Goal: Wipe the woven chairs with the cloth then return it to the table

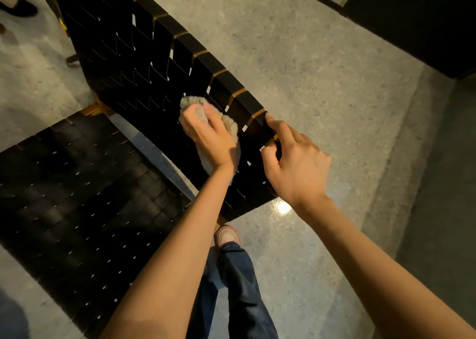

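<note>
A black woven chair fills the left and middle of the head view, its backrest point(134, 63) slanting from top left to centre and its seat point(77, 199) below left. My left hand point(211, 137) grips a fluffy beige cloth point(230, 127) and presses it against the backrest's woven straps near the top edge. My right hand point(293, 163) holds the top rail of the backrest, its fingers curled over the strap ends just right of the cloth.
Speckled grey floor point(309, 94) spreads to the right of the chair. A dark cabinet or wall point(425, 22) stands at the top right. My jeans leg and shoe point(228, 237) are below the backrest. Another person's dark shoe point(18, 6) shows at top left.
</note>
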`<action>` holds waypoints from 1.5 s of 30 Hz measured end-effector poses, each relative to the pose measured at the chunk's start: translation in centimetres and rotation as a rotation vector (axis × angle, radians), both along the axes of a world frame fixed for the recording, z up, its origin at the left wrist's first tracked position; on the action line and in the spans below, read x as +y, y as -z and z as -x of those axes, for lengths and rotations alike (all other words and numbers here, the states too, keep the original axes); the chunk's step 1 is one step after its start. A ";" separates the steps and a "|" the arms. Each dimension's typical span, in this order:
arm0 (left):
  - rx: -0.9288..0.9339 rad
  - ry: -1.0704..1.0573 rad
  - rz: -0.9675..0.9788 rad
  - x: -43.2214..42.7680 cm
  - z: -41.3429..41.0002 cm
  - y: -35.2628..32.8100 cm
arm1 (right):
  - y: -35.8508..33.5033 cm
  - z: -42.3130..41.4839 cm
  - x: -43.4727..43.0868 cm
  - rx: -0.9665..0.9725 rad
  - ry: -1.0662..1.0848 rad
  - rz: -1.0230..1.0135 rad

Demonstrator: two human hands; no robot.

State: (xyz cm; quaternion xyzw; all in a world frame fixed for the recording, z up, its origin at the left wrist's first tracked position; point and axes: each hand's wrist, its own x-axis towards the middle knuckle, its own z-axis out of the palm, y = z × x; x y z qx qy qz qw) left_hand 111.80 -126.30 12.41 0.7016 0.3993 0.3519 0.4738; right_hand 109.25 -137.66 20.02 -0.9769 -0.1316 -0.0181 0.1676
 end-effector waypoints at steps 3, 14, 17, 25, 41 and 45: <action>-0.182 -0.005 -0.147 0.5 -2.8 -3.2 | -0.3 -0.2 -0.1 0.059 0.015 -0.045; 0.273 0.065 0.095 3.7 -1.1 2.6 | 0.0 -0.1 0.2 -0.024 0.018 -0.052; 0.215 0.026 0.085 3.7 -1.2 2.5 | 0.1 -0.2 0.2 -0.037 0.017 -0.049; -0.203 0.086 -0.103 1.7 -3.0 -3.2 | -0.4 -0.1 0.2 -0.018 0.012 -0.065; 0.169 0.219 0.052 2.1 1.5 0.2 | -0.1 0.3 -0.1 0.015 0.000 -0.015; -0.051 0.354 -0.038 -0.5 1.6 -4.0 | -0.8 -0.2 -0.9 0.156 0.005 -0.087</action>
